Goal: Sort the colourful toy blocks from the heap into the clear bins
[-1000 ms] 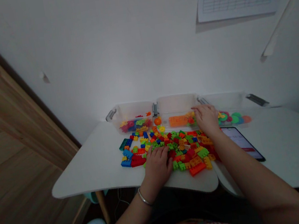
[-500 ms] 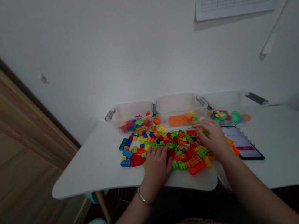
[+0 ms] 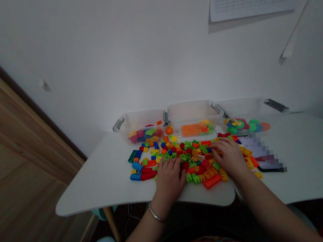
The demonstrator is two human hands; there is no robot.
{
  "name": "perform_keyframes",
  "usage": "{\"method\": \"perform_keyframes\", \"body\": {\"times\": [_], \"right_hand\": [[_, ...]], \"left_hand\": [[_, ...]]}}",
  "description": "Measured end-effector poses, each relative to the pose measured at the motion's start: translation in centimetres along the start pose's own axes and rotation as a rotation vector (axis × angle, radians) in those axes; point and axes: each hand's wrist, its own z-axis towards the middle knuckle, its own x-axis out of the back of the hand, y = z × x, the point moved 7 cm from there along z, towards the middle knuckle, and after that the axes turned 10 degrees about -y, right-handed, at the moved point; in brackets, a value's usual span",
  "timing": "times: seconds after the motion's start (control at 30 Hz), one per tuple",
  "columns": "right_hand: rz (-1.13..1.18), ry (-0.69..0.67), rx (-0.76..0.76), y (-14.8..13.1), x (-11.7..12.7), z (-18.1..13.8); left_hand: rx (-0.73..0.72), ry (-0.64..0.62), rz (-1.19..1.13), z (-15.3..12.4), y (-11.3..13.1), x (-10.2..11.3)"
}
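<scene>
A heap of small plastic building bricks [image 3: 185, 156] in red, green, yellow, orange and blue covers the middle of the white table [image 3: 104, 182]. My left hand [image 3: 170, 176] lies palm down on the near left part of the heap, fingers spread flat. My right hand [image 3: 230, 156] rests on the right part of the heap, fingers curved down onto the bricks; whether it grips one is hidden.
Three clear plastic bins stand along the wall: left [image 3: 142, 126], middle [image 3: 193, 118], right [image 3: 243, 110], each holding coloured pieces. A phone [image 3: 263, 154] lies right of the heap. A wooden panel [image 3: 9, 160] is at the left. A second table [image 3: 307, 164] adjoins on the right.
My right hand drew back from the middle bin toward me and settled onto the right side of the brick heap. My left hand stayed where it was.
</scene>
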Motion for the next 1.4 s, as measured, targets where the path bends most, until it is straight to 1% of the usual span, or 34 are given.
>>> {"method": "perform_keyframes", "body": {"times": [0.3,0.5,0.6,0.87,1.1,1.23,1.4], "right_hand": [[-0.093,-0.064,-0.052,0.4,-1.5,0.2],[-0.092,-0.112,-0.062,0.5,-1.9,0.4],[-0.084,-0.108,-0.069,0.5,-1.9,0.5],[-0.025,-0.034,-0.034,0.5,-1.5,0.4],[0.032,0.003,-0.001,0.7,-1.4,0.3],[0.096,0.101,-0.021,1.2,-0.8,0.1],[0.298,0.249,-0.102,1.9,0.6,-0.3]], "left_hand": [[0.008,-0.012,-0.009,0.0,-0.1,-0.1],[0.005,-0.010,-0.015,0.0,-0.1,-0.2],[0.016,-0.024,-0.005,0.1,-0.2,-0.3],[0.019,-0.026,-0.001,0.0,-0.2,-0.3],[0.016,-0.024,-0.002,0.0,-0.2,-0.3],[0.013,-0.015,-0.010,0.0,-0.2,-0.2],[0.007,-0.004,-0.017,0.0,-0.2,-0.1]]}}
